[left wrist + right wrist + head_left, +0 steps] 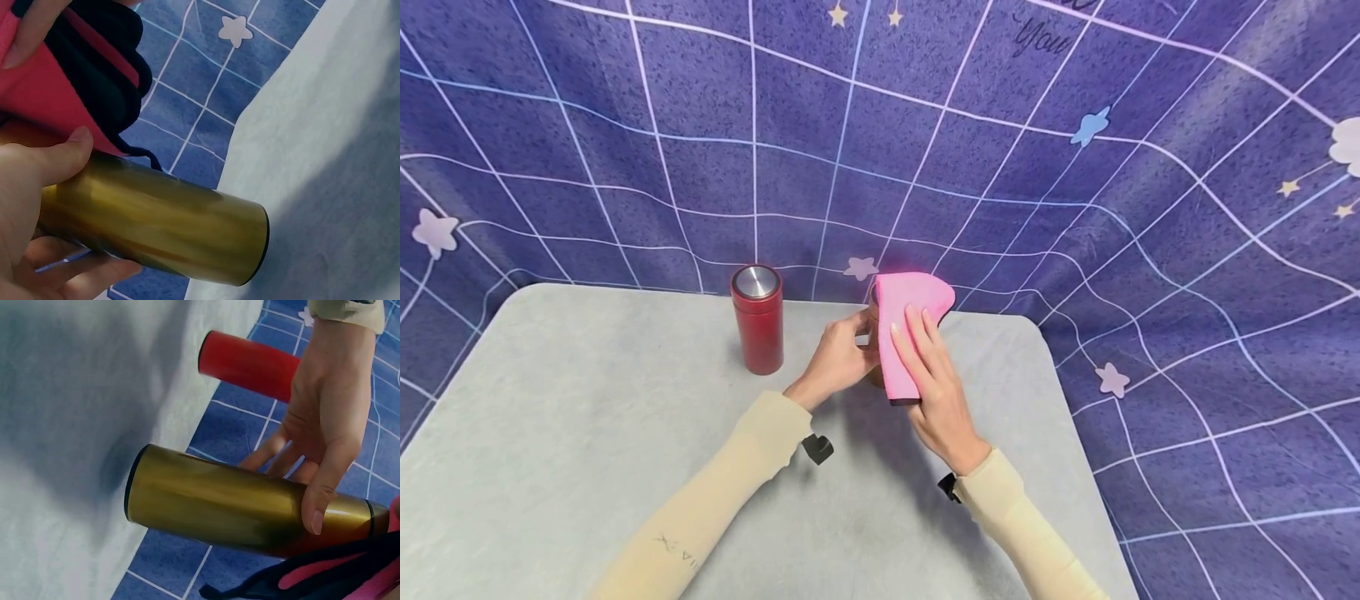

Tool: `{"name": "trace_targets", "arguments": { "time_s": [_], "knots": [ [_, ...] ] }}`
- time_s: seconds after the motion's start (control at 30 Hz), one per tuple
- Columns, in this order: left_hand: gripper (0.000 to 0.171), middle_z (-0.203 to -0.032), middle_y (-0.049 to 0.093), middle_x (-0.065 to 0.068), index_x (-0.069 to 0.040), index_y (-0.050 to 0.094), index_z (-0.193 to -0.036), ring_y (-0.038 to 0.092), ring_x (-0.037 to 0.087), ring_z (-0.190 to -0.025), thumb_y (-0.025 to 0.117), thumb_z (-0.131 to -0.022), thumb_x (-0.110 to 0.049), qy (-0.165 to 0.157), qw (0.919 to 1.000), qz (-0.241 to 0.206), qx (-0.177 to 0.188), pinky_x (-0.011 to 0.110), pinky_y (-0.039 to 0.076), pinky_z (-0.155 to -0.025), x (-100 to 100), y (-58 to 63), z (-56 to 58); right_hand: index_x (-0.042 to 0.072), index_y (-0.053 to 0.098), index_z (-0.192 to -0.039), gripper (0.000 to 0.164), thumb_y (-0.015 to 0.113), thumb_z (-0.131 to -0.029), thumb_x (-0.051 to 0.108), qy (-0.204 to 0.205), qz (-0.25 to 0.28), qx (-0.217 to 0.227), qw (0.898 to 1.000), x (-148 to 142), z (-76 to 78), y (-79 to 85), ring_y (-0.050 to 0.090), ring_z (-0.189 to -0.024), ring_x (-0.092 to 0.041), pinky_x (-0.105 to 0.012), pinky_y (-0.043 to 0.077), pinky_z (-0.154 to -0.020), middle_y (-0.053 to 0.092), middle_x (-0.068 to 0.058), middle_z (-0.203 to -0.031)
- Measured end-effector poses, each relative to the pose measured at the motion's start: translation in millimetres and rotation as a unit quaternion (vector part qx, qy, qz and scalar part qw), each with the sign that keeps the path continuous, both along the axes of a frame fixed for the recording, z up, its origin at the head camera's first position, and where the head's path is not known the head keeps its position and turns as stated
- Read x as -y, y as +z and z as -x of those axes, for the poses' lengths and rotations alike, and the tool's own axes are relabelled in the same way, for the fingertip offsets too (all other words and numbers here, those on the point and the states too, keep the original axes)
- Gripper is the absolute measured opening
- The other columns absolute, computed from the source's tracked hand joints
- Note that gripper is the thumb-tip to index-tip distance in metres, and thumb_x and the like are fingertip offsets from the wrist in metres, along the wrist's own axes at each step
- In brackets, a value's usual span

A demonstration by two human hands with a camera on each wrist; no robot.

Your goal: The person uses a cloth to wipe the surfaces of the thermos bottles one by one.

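Note:
A gold vacuum flask [175,219] is in my left hand [842,354], whose thumb and fingers curl round its upper part. In the head view the flask is mostly hidden behind a folded pink cloth [917,290] with dark edging. My right hand [936,398] holds this cloth against the flask's upper right side, fingers spread over its face; the thumb is hidden in the head view. Dark, layered folds of the cloth [94,62] hang beside the flask in the left wrist view. Whether the flask's base touches the table cannot be told.
To the left, a red vacuum flask [762,337] with a silver-topped lid stands upright near the table's back edge. The pale grey table [587,417] meets a blue gridded curtain [700,183] with stars at the back and sides.

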State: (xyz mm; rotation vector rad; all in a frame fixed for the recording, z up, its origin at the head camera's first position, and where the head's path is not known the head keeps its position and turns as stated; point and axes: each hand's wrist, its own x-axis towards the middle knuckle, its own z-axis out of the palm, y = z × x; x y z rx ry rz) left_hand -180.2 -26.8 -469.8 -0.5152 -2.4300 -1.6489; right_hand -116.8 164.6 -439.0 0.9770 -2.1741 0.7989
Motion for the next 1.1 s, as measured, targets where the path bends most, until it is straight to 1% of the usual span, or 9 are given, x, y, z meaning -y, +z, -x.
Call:
{"name": "trace_targets", "arguments": {
  "time_s": [0.13,0.2,0.3,0.4,0.57,0.7,0.87,1.0,1.1],
  "knots": [
    [0.039,-0.115,0.080,0.015,-0.007,0.075,-0.121,0.076,0.033,-0.112,0.078,-0.082,-0.002,-0.002,1.0000,0.005,-0.007,0.048,0.063,-0.097,0.7,1.4,-0.1,0.008,0.054,-0.158,0.079,0.044,-0.081,-0.008,0.003,-0.028,-0.013,1.000,0.3,-0.9,0.5,0.032,-0.158,-0.045,-0.063,0.030,-0.126,0.041,-0.017,-0.169],
    [0.041,-0.113,0.080,0.015,-0.004,0.075,-0.123,0.077,0.032,-0.109,0.075,-0.082,-0.002,-0.002,0.9999,0.008,-0.010,0.048,0.064,-0.095,1.3,1.9,-0.9,0.009,0.054,-0.158,0.079,0.045,-0.080,-0.008,0.003,-0.052,-0.019,0.998,0.4,-0.7,2.2,0.032,-0.158,-0.044,-0.064,0.030,-0.126,0.041,-0.016,-0.169],
    [0.032,-0.102,0.081,0.014,-0.001,0.075,-0.113,0.078,0.030,-0.099,0.070,-0.081,-0.001,0.001,0.9996,0.015,-0.023,0.049,0.065,-0.085,2.3,2.2,-3.0,0.010,0.051,-0.160,0.089,0.047,-0.074,-0.010,0.005,-0.108,-0.026,0.994,-0.1,0.9,5.7,0.029,-0.160,-0.041,-0.060,0.027,-0.129,0.039,-0.013,-0.171],
    [0.020,-0.090,0.078,0.012,-0.002,0.073,-0.099,0.076,0.030,-0.088,0.070,-0.079,-0.004,0.009,0.9981,0.036,-0.049,0.050,0.063,-0.077,3.6,3.1,-5.9,0.012,0.046,-0.164,0.099,0.053,-0.068,-0.012,0.003,-0.170,-0.036,0.985,-0.7,3.3,10.7,0.026,-0.162,-0.037,-0.055,0.024,-0.131,0.035,-0.009,-0.173],
    [0.016,-0.088,0.077,0.013,-0.003,0.072,-0.094,0.077,0.035,-0.088,0.073,-0.079,-0.007,0.021,0.9954,0.063,-0.068,0.053,0.062,-0.075,3.7,7.2,-8.8,0.011,0.040,-0.166,0.108,0.062,-0.063,-0.011,-0.004,-0.233,-0.061,0.971,-0.1,6.8,20.7,0.022,-0.164,-0.033,-0.051,0.022,-0.133,0.031,-0.007,-0.175],
    [0.011,-0.086,0.076,0.013,-0.005,0.071,-0.092,0.077,0.036,-0.086,0.071,-0.081,-0.006,0.031,0.9956,0.071,-0.053,0.054,0.062,-0.073,2.6,11.5,-9.1,0.007,0.042,-0.165,0.103,0.065,-0.065,-0.008,-0.003,-0.252,-0.077,0.965,1.4,9.6,29.4,0.025,-0.163,-0.032,-0.049,0.023,-0.133,0.034,-0.008,-0.174],
    [0.007,-0.085,0.075,0.014,-0.004,0.070,-0.091,0.077,0.037,-0.085,0.068,-0.084,-0.004,0.040,0.9942,0.088,-0.046,0.055,0.062,-0.071,2.2,14.0,-10.4,0.003,0.046,-0.161,0.094,0.062,-0.070,-0.007,-0.001,-0.290,-0.092,0.953,4.2,10.9,40.3,0.026,-0.163,-0.030,-0.047,0.021,-0.133,0.035,-0.010,-0.173],
    [0.010,-0.086,0.074,0.016,-0.003,0.069,-0.093,0.076,0.041,-0.085,0.070,-0.084,-0.003,0.041,0.9919,0.106,-0.057,0.057,0.062,-0.073,3.8,13.8,-12.3,0.001,0.050,-0.158,0.087,0.063,-0.072,-0.007,0.001,-0.321,-0.088,0.943,7.2,10.1,50.1,0.024,-0.163,-0.029,-0.045,0.018,-0.134,0.037,-0.010,-0.172],
    [0.013,-0.088,0.075,0.016,-0.002,0.069,-0.095,0.076,0.041,-0.086,0.070,-0.082,-0.001,0.038,0.9918,0.105,-0.061,0.057,0.062,-0.073,5.3,12.9,-13.6,0.001,0.053,-0.156,0.085,0.064,-0.072,-0.007,0.014,-0.327,-0.071,0.942,8.7,10.4,57.8,0.025,-0.163,-0.029,-0.044,0.017,-0.134,0.040,-0.011,-0.170]
  ]
}}
